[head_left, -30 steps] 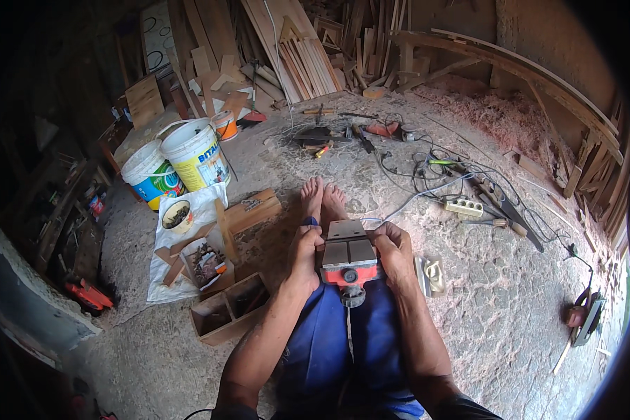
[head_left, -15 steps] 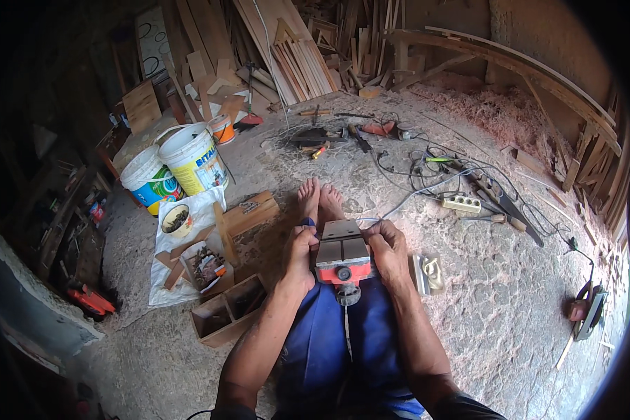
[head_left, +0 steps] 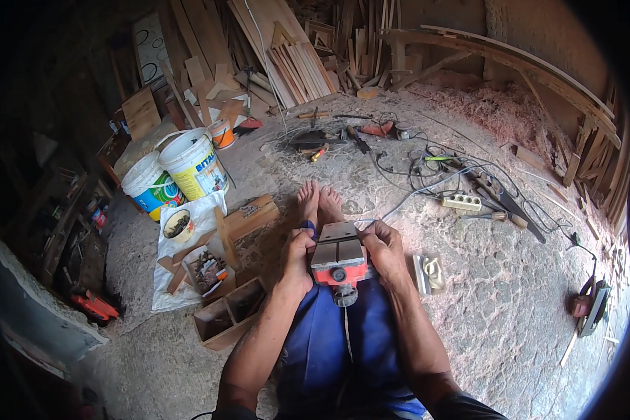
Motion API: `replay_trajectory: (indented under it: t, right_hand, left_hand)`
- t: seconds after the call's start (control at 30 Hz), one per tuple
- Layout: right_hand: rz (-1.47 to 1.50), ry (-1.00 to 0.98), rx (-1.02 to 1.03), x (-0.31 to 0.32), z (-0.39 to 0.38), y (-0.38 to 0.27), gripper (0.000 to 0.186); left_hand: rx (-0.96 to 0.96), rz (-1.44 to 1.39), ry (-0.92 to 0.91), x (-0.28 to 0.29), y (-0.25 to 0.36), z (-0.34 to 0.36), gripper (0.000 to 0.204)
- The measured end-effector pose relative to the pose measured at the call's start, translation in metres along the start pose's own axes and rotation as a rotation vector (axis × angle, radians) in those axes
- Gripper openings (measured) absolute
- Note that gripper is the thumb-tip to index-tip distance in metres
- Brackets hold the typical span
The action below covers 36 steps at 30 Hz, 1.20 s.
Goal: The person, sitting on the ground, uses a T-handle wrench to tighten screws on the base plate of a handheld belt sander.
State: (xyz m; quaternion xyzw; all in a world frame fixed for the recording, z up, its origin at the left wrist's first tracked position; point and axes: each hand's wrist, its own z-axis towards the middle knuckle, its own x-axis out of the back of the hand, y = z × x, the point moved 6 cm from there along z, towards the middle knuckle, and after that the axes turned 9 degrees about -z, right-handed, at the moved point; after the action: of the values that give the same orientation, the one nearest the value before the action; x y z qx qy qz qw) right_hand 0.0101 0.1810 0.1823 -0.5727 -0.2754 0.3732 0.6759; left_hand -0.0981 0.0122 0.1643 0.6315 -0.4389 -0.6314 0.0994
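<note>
An electric planer [head_left: 339, 256] with a red body rests upside down across my thighs, its grey metal sole facing up. A black knob and a cord are on its near end. My left hand [head_left: 298, 256] is closed round the planer's left side, thumb up near the sole's edge. At its right side my right hand [head_left: 385, 246] is closed, thumb and forefinger pinched together against the edge by the blade slot. Whether a small part lies between those fingertips is hidden. Both my forearms reach in over blue trousers [head_left: 313, 336].
Left are a wooden box [head_left: 229, 313], a tray of small hardware [head_left: 208, 271] and paint buckets [head_left: 192, 162]. Right lie a clear plastic case [head_left: 429, 274], a socket strip [head_left: 462, 202], a handsaw [head_left: 525, 213] and tangled cords. Boards [head_left: 294, 63] lean at the back.
The planer and both hands have shifted very slightly, with the planer a little further left. My grip looks the same, and the whole view has tilted a touch.
</note>
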Motion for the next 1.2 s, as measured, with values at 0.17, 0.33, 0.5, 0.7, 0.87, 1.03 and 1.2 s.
replay_trajectory:
  t: [0.17, 0.33, 0.5, 0.7, 0.87, 1.03, 1.2]
  right_hand:
    - [0.016, -0.002, -0.001, -0.001, 0.001, 0.001, 0.022]
    - [0.036, -0.002, -0.010, -0.001, 0.000, -0.002, 0.020]
    - [0.033, -0.002, -0.016, -0.002, -0.001, -0.005, 0.020]
    - [0.027, 0.008, -0.007, 0.000, 0.001, -0.002, 0.019]
    - [0.029, 0.014, -0.021, -0.001, -0.003, -0.005, 0.019]
    - [0.038, 0.003, -0.023, -0.001, -0.004, -0.005, 0.018]
    - [0.025, -0.001, -0.043, -0.001, -0.005, -0.007, 0.019]
  left_hand:
    - [-0.010, -0.003, -0.012, -0.001, 0.000, -0.001, 0.019]
    - [0.001, -0.009, -0.021, -0.012, 0.002, -0.010, 0.018]
    - [0.001, -0.015, 0.019, -0.015, 0.003, -0.013, 0.017]
    - [0.002, -0.011, 0.010, -0.015, 0.002, -0.013, 0.016]
    - [-0.013, -0.009, -0.001, -0.012, 0.002, -0.012, 0.016]
    - [0.009, -0.016, 0.001, -0.014, 0.001, -0.013, 0.015]
    - [0.029, 0.011, -0.055, -0.020, 0.005, -0.016, 0.013]
